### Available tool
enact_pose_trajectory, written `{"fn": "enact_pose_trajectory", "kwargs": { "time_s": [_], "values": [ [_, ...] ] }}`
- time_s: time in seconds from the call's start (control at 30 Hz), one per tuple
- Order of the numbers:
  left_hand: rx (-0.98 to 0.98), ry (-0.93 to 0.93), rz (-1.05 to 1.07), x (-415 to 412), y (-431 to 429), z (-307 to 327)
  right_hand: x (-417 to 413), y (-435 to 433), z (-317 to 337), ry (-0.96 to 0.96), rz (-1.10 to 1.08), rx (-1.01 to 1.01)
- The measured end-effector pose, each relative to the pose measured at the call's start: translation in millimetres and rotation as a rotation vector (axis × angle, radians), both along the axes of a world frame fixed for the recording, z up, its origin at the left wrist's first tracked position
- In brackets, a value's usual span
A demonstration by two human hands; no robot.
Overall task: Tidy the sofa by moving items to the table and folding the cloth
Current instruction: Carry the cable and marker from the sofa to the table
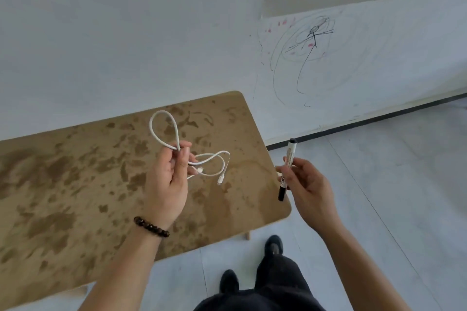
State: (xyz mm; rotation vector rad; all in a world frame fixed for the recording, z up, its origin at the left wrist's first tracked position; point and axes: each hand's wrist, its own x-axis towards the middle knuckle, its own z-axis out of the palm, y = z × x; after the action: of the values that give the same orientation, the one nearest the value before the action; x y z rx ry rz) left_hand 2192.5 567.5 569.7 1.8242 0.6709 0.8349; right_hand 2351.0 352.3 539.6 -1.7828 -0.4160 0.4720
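Note:
A white charging cable (164,131) hangs looped from my left hand (168,182), which pinches it above the stained wooden table (63,184). Its plug ends dangle to the right of my fingers, just over the tabletop. My right hand (307,184) grips a black and white marker (288,166), held nearly upright beside the table's right edge. Neither the sofa nor the cloth is in view.
A white wall (126,33) with pen scribbles (313,53) stands behind the table. Pale tiled floor (379,184) spreads to the right. My dark trousers and shoes (273,247) are at the bottom, near a table leg (247,235).

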Motion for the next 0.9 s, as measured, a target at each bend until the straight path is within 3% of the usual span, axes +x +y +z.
{"fn": "enact_pose_trajectory", "kwargs": {
  "time_s": [0.23, 0.37, 0.47, 0.73, 0.9],
  "values": [
    [-0.04, 0.153, 0.092, 124.0, 58.7, -25.6, 138.3, 83.9, -38.2, 0.11, 0.127, -0.038],
    [-0.037, 0.33, 0.154, 185.8, 100.2, -57.4, 213.5, 136.7, -66.6, 0.172, 0.195, -0.114],
    [-0.14, 0.43, 0.193, 222.6, 135.1, -90.7, 256.6, 179.2, -90.6, 0.192, 0.214, -0.184],
    [-0.262, 0.884, 0.303, 255.9, 198.6, -194.7, 296.0, 253.4, -159.5, 0.154, 0.337, -0.379],
    [-0.337, 0.971, 0.282, 259.8, 219.7, -238.0, 293.0, 279.5, -200.0, 0.184, 0.399, -0.491]
  ]
}}
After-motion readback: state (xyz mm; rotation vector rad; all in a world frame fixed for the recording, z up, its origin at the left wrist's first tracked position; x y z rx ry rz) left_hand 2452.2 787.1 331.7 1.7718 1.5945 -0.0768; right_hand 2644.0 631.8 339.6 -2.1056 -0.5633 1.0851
